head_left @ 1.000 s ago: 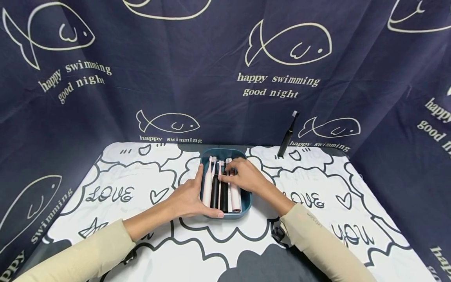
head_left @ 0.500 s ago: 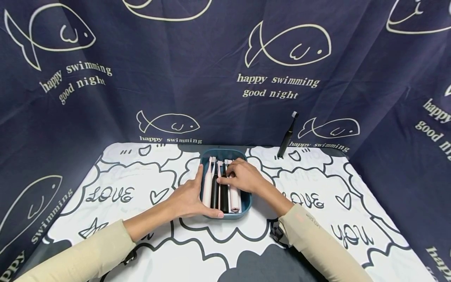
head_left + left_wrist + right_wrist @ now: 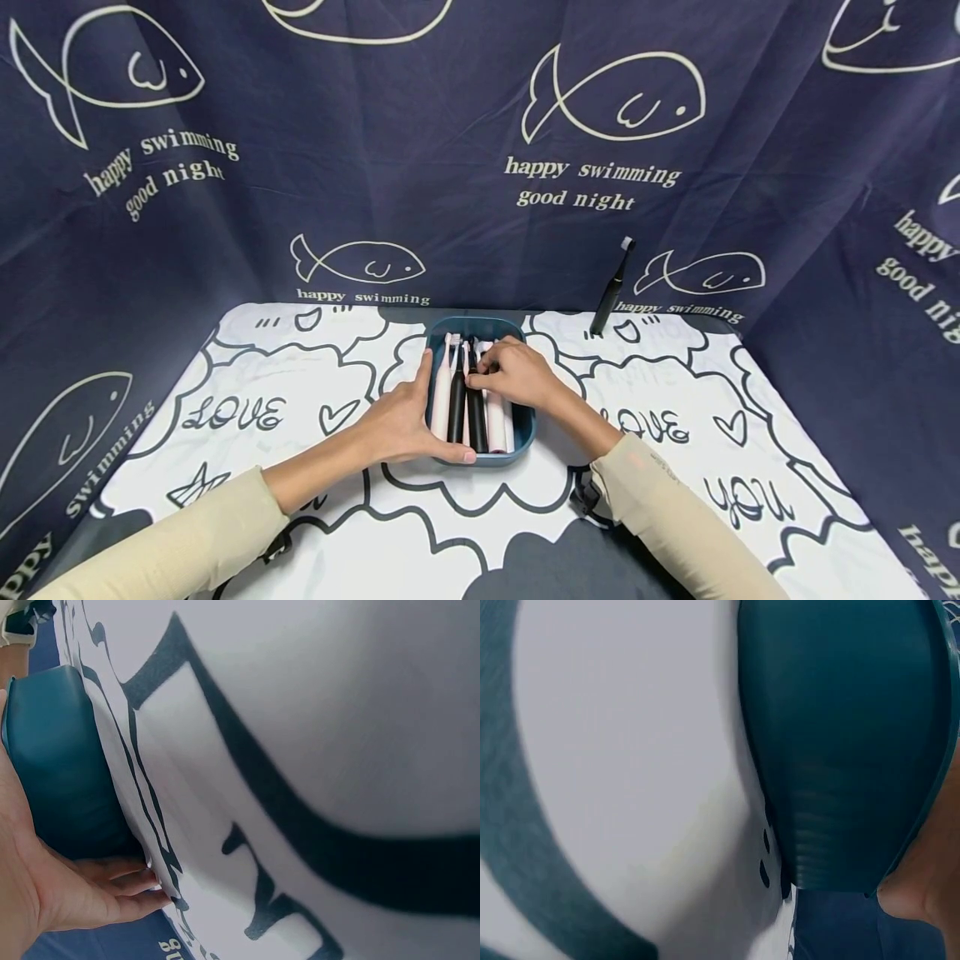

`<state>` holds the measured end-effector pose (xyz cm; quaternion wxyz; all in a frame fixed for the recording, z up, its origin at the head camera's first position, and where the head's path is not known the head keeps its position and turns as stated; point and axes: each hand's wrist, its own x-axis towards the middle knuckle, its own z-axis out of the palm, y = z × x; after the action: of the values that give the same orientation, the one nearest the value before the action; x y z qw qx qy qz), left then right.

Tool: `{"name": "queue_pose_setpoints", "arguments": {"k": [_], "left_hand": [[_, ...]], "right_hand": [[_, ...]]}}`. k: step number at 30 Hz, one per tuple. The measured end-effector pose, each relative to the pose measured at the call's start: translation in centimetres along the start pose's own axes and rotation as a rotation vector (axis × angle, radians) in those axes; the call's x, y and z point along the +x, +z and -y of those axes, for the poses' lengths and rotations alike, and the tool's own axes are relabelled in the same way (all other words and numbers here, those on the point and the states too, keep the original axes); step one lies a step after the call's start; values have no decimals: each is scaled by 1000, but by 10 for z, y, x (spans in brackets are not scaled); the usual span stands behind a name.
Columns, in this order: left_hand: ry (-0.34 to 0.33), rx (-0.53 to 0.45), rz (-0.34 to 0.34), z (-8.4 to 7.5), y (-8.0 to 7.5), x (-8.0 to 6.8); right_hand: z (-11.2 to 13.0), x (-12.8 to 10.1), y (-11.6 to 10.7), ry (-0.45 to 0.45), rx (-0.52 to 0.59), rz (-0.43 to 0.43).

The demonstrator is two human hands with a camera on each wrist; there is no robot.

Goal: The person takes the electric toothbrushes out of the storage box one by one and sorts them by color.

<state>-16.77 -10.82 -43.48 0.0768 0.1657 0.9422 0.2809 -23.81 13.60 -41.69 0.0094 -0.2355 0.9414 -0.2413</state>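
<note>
In the head view, a teal rectangular box (image 3: 525, 433) holds several pink, white and black electric toothbrushes side by side. My left hand (image 3: 401, 421) grips the box at its near left corner, thumb along the front rim and fingers along the left side. My right hand (image 3: 517, 372) reaches in over the far right part and pinches the neck of a black electric toothbrush (image 3: 477, 421), which leans slightly left at its head. Right of it lies a pink toothbrush (image 3: 496, 425); left are another black one (image 3: 457, 408) and a pale pink one (image 3: 441, 404). The right fingertips hide some brush necks.
Another black electric toothbrush (image 3: 609, 296) stands upright at the table's back right. A white cloth (image 3: 255, 450) with black drawings covers the table, and a dark blue fish-print curtain (image 3: 465, 167) hangs behind it and at both sides.
The black toothbrush under my right fingers has tilted, its head shifting left. The pink one beside it has slid slightly left. My left hand has stayed in place on the box.
</note>
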Motion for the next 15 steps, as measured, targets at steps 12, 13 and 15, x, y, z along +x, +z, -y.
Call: {"name": "queue_pose_setpoints", "arguments": {"k": [12, 13, 15], "left_hand": [[9, 9, -4, 1, 0, 1], [10, 9, -4, 1, 0, 1], [10, 8, -4, 1, 0, 1]], "right_hand": [[0, 1, -6, 101, 299, 41], [0, 2, -7, 102, 320, 44], [0, 1, -10, 108, 369, 48]]}}
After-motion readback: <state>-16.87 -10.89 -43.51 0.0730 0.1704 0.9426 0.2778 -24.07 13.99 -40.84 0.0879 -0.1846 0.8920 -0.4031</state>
